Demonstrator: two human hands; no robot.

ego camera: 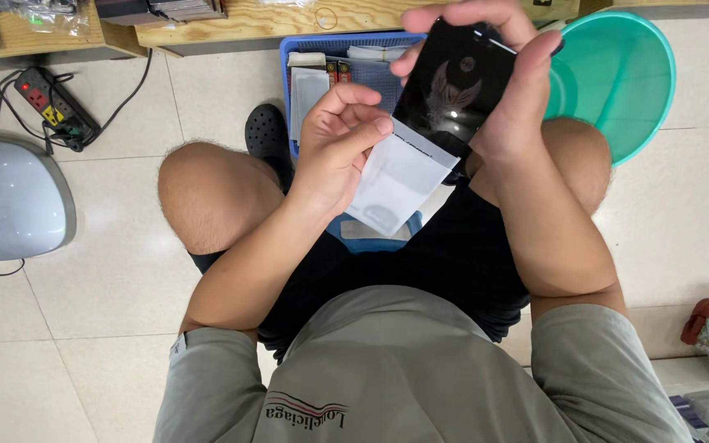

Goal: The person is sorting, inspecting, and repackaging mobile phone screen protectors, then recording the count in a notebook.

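The person sat on the tiled floor point(699, 205), knees up, both hands raised over the lap. The right hand point(512, 98) gripped a black glossy phone case point(457, 86) with a pale wing-like emblem; fingers point(461, 15) curled over its top edge, thumb along its right side, closed firmly on it. The case was tilted, its lower end pointing toward the left hand.

The left hand point(334, 143) pinched a clear plastic sleeve point(395, 180) between thumb and forefinger at the sleeve's upper left corner, other fingers folded in. The sleeve's open end met the lower end of the case; whether the case was already inside couldn't be told.

Relative to the case: a blue plastic basket point(322, 45) sat just behind and to its left on the floor, holding flat white packets. A teal plastic basin point(625, 78) stood just to its right, partly behind the right hand. A black clog point(266, 131) was to its left, beside the basket. Further left lay a power strip point(52, 107) and a grey rounded device point(10, 197). A wooden tabletop point(248, 20) edge ran behind the case.
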